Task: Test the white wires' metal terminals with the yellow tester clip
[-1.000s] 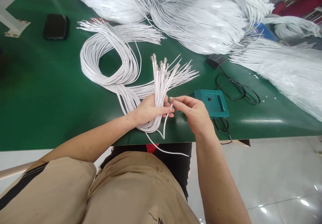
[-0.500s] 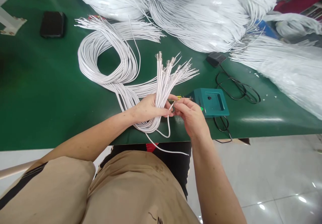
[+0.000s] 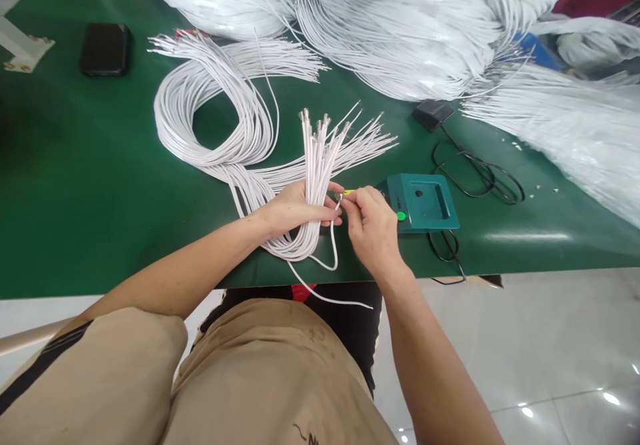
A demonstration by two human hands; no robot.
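Observation:
My left hand (image 3: 293,210) is wrapped round a bundle of white cables (image 3: 314,172), its thumb across the front. Their stripped, frayed-looking ends point up, away from me. One single cable (image 3: 334,237) loops out below the bundle, and its bare metallic end stands beside my left fingertips. My right hand (image 3: 375,228) pinches at that end with thumb and forefinger. Just beyond those fingers a yellow piece (image 3: 350,192) shows, partly hidden, in front of a teal device (image 3: 406,205) with a green button. Another loose cable end hangs over the table edge.
A coiled cable bundle (image 3: 165,115) lies on the green table (image 3: 80,185), joined to the held cables. Large piles of white cables (image 3: 400,38) fill the back. A black adapter (image 3: 432,115) with its cord (image 3: 493,182) sits right; a black box (image 3: 105,48) sits left.
The bundle in my left hand has tipped slightly left. My right hand has turned and shifted a little left, and the single cable's metallic end now shows between the hands.

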